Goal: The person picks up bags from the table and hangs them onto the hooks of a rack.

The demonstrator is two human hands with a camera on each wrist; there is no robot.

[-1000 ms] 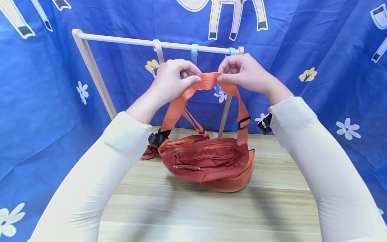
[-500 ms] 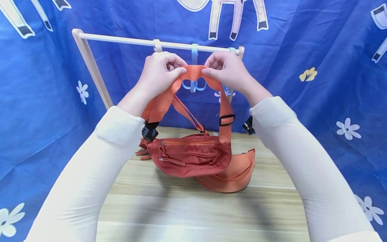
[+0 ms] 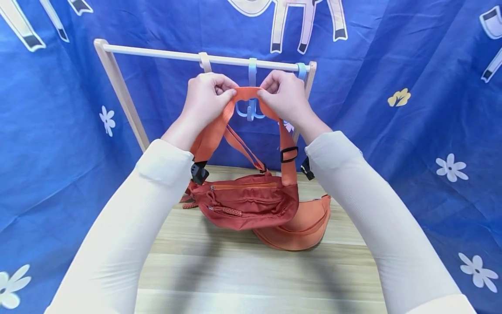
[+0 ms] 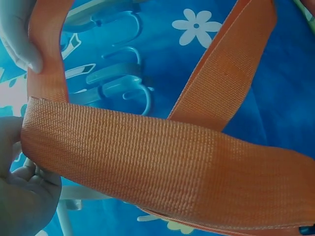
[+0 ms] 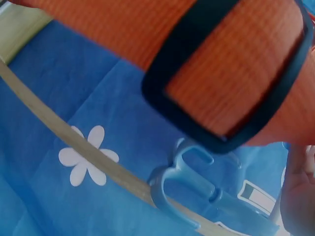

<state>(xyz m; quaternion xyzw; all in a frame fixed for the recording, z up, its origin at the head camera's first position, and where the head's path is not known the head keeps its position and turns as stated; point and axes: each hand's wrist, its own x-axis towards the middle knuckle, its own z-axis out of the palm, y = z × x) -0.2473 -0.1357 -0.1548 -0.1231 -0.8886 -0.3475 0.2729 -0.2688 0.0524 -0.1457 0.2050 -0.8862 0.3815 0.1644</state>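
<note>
Side by side, my left hand (image 3: pixel 207 99) and my right hand (image 3: pixel 285 97) pinch the orange webbing strap (image 3: pixel 248 93) of a dark red waist bag (image 3: pixel 251 205). The stretch of strap between them lies in front of a blue hook (image 3: pixel 251 111) on the rack bar. Below hangs the bag, its zipper side towards me, overlapping a smaller orange bag (image 3: pixel 307 222) on the table. The left wrist view shows the strap (image 4: pixel 123 152) running wide from my left fingers. In the right wrist view a black slider buckle (image 5: pixel 221 78) crosses the strap, with part of my right hand (image 5: pixel 299 196) at the edge.
A wooden rack with a pale bar (image 3: pixel 157 52) stands at the back. A beige hook (image 3: pixel 205 62) hangs left of the blue one, and another blue hook (image 3: pixel 301 70) near the right post. Behind is a blue patterned cloth (image 3: pixel 392 56); the table (image 3: pixel 251 270) has a wood-grain top.
Both hands have moved left with the strap, up first and then slightly down. The red bag has shifted left with them, uncovering more of the orange bag, which stays where it was.
</note>
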